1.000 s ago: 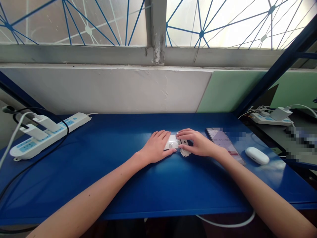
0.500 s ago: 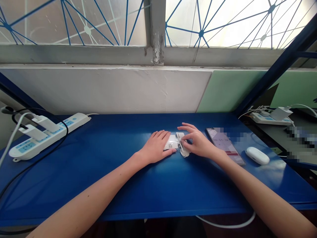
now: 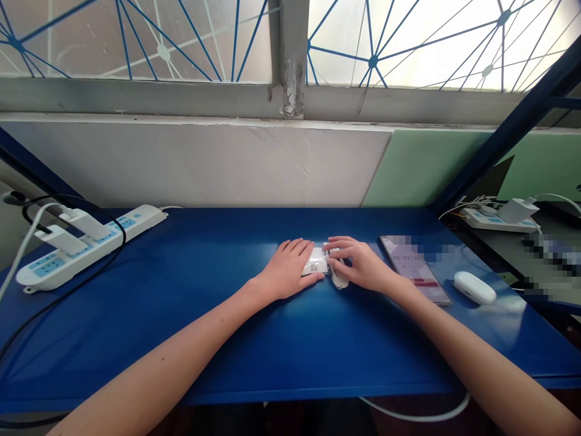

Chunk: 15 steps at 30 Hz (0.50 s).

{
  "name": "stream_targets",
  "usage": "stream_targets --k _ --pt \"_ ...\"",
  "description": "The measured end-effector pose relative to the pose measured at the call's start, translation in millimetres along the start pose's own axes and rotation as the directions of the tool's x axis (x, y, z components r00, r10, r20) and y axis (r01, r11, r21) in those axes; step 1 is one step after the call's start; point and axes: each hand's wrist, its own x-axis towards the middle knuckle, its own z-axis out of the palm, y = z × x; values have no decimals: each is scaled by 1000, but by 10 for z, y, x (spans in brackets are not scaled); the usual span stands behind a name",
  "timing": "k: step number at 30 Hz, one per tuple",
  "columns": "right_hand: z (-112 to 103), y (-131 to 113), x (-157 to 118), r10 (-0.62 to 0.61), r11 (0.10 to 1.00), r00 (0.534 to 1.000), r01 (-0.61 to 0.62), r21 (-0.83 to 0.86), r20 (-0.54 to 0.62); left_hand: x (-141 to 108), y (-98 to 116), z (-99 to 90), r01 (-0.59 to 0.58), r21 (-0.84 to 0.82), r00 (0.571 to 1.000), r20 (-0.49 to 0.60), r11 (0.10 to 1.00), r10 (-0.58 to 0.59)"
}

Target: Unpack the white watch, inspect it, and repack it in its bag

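My left hand (image 3: 287,268) lies flat with fingers stretched out, over the left part of a small white packet (image 3: 316,261) with a shiny clear surface. Its thumb rests along the packet's near edge. Against the packet's right end is a flat white piece with a rounded near end (image 3: 339,280); I cannot make out its kind. My right hand (image 3: 358,261) is bent over this piece, thumb and fingertips closed in on it where it meets the packet. The fingers hide most of its far part.
Right of my hands lie a phone (image 3: 415,269) with a running timer and a white rounded case (image 3: 474,287). A white power strip (image 3: 109,245) with plugged-in chargers and a black cable (image 3: 68,292) occupy the desk's left side. A wall (image 3: 236,166) rises behind the blue desk (image 3: 227,357).
My right hand's raised fingers have come down and together over the white piece, covering more of it. My left hand stays on the packet. The view has shifted slightly.
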Motion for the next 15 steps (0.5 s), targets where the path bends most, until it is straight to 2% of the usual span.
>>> stream_targets --k 4,11,15 --pt "-2 -3 -1 -27 1000 1000 27 2 -1 1 1 -7 2 -5 1000 1 1000 -2" --pt "-79 -117 -64 -44 998 981 52 -36 190 0 -1 6 7 -3 1000 -4 1000 -7" --pt "-122 -130 -116 -35 999 968 38 -8 249 -6 -1 5 5 1 1000 -7 1000 -5"
